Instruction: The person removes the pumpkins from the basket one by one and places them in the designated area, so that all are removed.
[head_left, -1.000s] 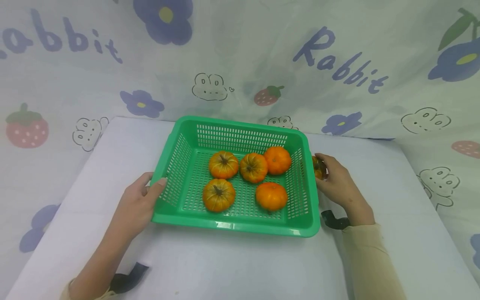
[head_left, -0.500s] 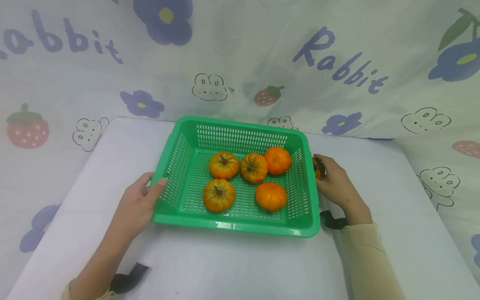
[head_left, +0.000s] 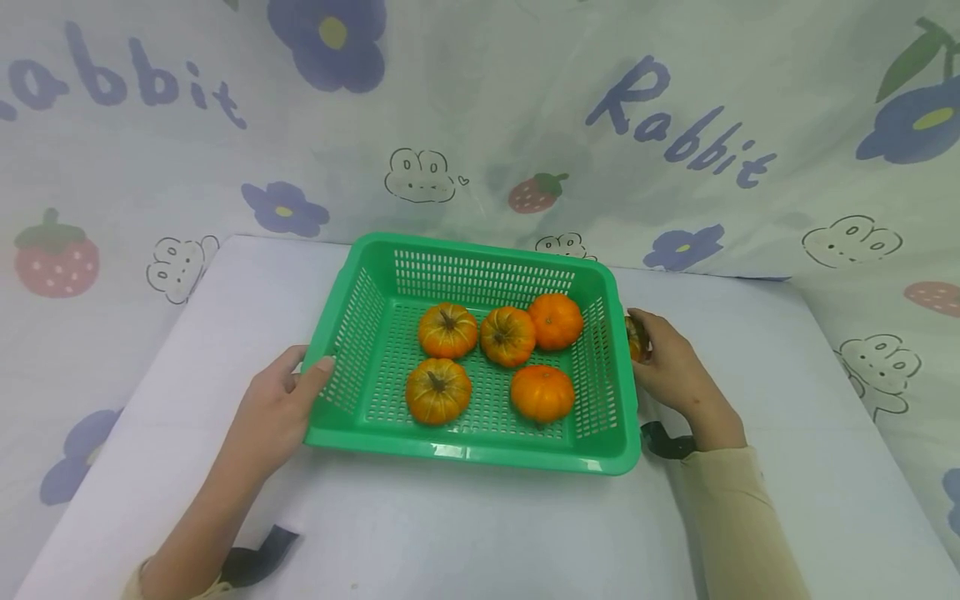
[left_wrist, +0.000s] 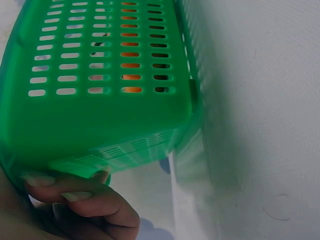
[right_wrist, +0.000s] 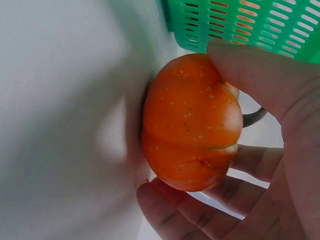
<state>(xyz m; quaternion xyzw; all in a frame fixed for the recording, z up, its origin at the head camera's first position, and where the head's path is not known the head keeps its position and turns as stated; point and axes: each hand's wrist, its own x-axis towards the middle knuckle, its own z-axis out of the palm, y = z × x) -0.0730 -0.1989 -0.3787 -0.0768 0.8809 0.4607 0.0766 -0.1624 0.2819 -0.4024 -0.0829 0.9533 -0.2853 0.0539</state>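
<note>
A green slotted plastic basket point(head_left: 461, 455) stands on the white table with several small orange pumpkins point(head_left: 438, 392) inside. At its left side my left hand point(head_left: 270, 417) grips the rim, thumb over the top; curled fingers point(left_wrist: 100, 202) show beside the basket wall in the left wrist view. Just outside the right wall, my right hand point(head_left: 678, 371) holds another small pumpkin point(right_wrist: 190, 125) between thumb and fingers. This pumpkin lies on its side against the table, its dark stem toward the palm. In the head view the basket rim and the hand hide part of it.
Dark straps point(head_left: 667, 442) are on both wrists. White cloth covers the table point(head_left: 450, 533). Behind it hangs a printed curtain point(head_left: 480, 125) with rabbits, strawberries and purple flowers.
My right hand has shifted very slightly left with the pumpkin. The left hand, basket and pumpkins inside have stayed in place.
</note>
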